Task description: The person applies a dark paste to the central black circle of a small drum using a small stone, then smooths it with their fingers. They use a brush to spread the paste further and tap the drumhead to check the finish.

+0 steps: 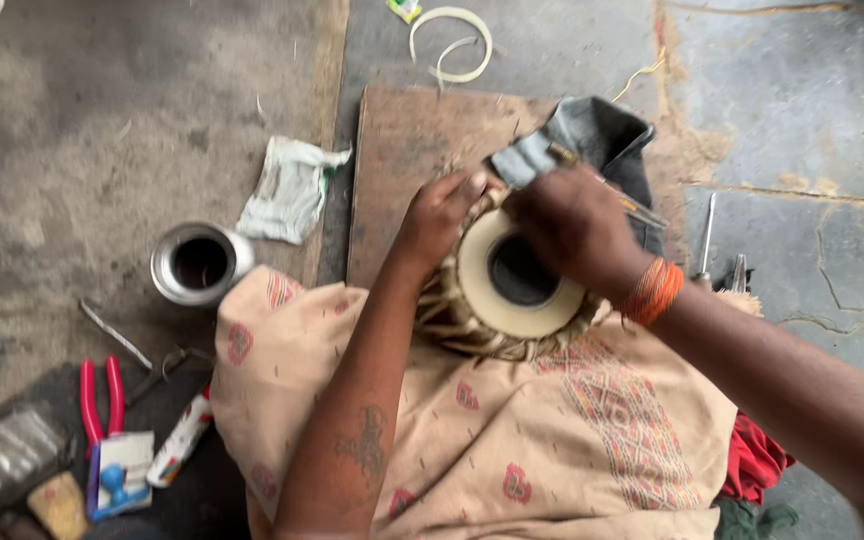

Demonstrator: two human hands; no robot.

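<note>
Right hand [572, 225], frame centre, pinches a thin metal tool [612, 195] over the small cream-headed drum with black centre patch [517, 275]; left hand [442, 215] grips the drum's upper-left rim. Drum sits mid-frame on a beige patterned cloth [512, 440], lacing already fitted, head apparently mid-adjustment. Steel cup [200, 262] at left; red-handled pliers [100, 395] at lower left.

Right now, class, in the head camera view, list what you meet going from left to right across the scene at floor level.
Red-handled pliers → steel cup → crumpled white cloth → left hand → drum → right hand → orange wrist threads → metal tool on the stone floor.
</note>
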